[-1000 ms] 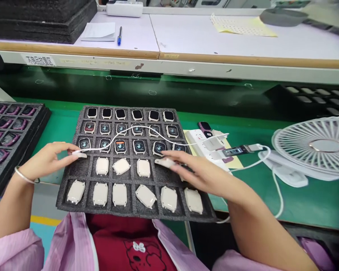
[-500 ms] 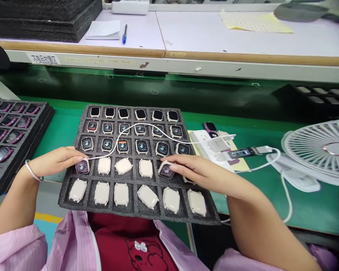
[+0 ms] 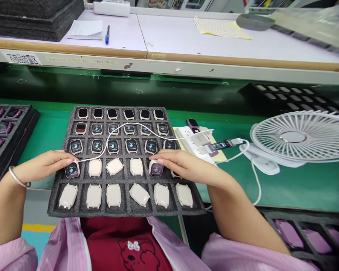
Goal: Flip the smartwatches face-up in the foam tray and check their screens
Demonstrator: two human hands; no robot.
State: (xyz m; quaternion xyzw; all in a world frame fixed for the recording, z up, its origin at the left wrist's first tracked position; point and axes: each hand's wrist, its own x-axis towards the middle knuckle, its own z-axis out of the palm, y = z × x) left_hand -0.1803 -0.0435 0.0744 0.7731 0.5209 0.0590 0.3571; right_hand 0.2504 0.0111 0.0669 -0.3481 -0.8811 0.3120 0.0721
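Observation:
My left hand (image 3: 49,163) pinches a beige smartwatch (image 3: 72,170) at the left edge of a black foam tray (image 3: 127,213). A white cable (image 3: 103,150) runs from that watch across the tray. Its screen is lit with a dial. On the right side, my right hand (image 3: 183,162) has its thumb and fingers on another lit smartwatch (image 3: 156,168), and partly covers a watch beside it. Behind both hands, watches lie screen up, dark in the back row and mostly lit in the rows nearer me. Nearer still, beige watches (image 3: 113,195) lie face down in their compartments.
To the right are a white power strip (image 3: 188,137) with plugs, a small USB meter (image 3: 222,145) and a white fan (image 3: 293,136). Trays of purple watches (image 3: 2,128) stand left and lower right (image 3: 289,233). A shelf (image 3: 169,37) spans the back.
The view has swung to the right, so the scene sits further left. The orange bar on one tray watch's screen has gone, and the dial on the left-hand watch shows more clearly. Both hands keep their holds.

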